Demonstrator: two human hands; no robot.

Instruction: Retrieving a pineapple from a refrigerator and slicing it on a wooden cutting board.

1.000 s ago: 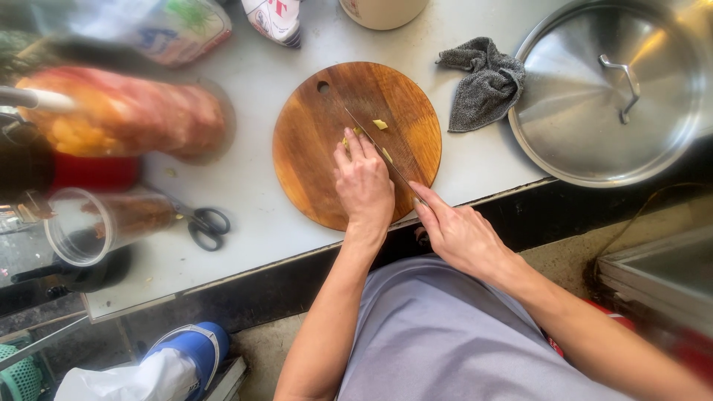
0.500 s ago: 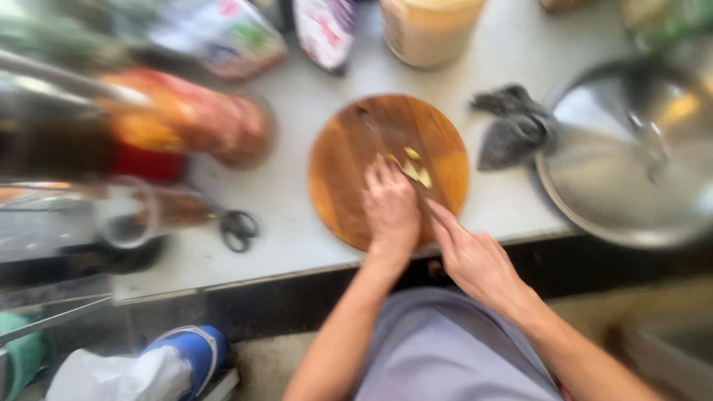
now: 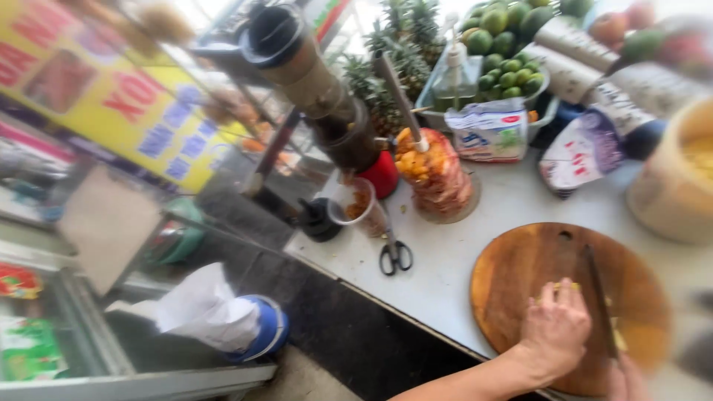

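A round wooden cutting board (image 3: pixel 512 275) lies on the white counter at the lower right. My left hand (image 3: pixel 553 330) rests on the board, its fingertips pressed together on a small yellow food piece (image 3: pixel 566 286). Just right of that hand a long knife (image 3: pixel 598 297) points away from me across the board. Only part of my right hand (image 3: pixel 625 380) shows at the bottom edge, closed on the knife's handle. Motion blurs the right side of the board.
Black scissors (image 3: pixel 394 255) and a plastic cup (image 3: pixel 358 209) lie left of the board. Behind stand a bag of cut fruit (image 3: pixel 437 177), a dark juicer (image 3: pixel 327 96), a white packet (image 3: pixel 490 131), limes (image 3: pixel 506 70) and a beige tub (image 3: pixel 672 178). A blue bin (image 3: pixel 260 330) sits below the counter edge.
The view has swung up and to the left, so the pot lid and grey cloth are gone and the stall's back shelf shows. Both hands stay on the board with the knife.
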